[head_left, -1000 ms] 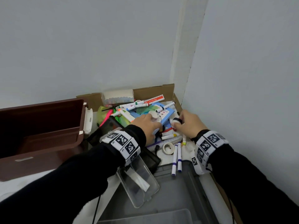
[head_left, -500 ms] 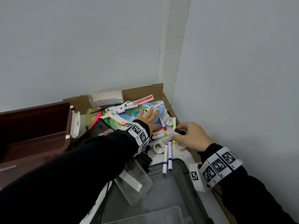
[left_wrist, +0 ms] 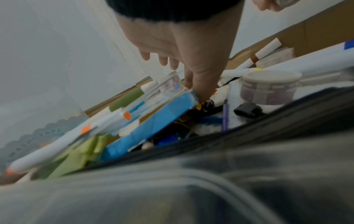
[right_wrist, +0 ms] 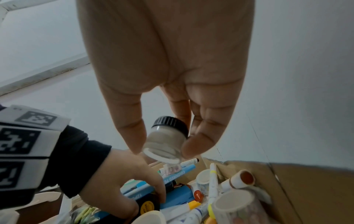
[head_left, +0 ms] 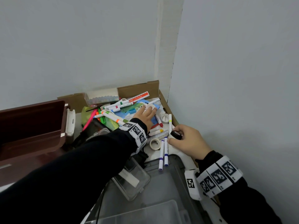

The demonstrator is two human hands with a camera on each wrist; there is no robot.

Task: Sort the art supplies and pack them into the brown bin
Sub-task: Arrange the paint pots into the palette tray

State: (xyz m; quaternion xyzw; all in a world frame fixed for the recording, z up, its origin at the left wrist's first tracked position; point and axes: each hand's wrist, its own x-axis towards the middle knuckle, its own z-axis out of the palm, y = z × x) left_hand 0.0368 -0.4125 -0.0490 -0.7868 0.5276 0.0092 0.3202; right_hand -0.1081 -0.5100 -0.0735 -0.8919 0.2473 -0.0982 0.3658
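Left hand [head_left: 146, 114] stretched forward over the pile in the cardboard box [head_left: 168, 109], palm down, fingers [head_left: 151, 109] spread and laid flat on a blue box of coloured pencils [head_left: 154, 121], thumb against its near edge in the right wrist view; a roll of white tape [head_left: 150, 107] at the fingertips, whether touched or only beside cannot be told. Right hand [head_left: 188, 140] lower and nearer, at the right edge of the cardboard box, pinching a small jar with black cap [right_wrist: 166, 137] between thumb and the other fingertips, jar tilted, cap away from the pile. Markers [head_left: 113, 117], a ruler [head_left: 140, 97], more tape rolls [head_left: 165, 118] and two purple-ended pens [head_left: 163, 151] lying loose around the hands. Brown bin [head_left: 32, 126] standing open well apart to the left, white latch on its side. Clear plastic containers [head_left: 134, 180] near the forearms; grey walls meeting in a corner behind.
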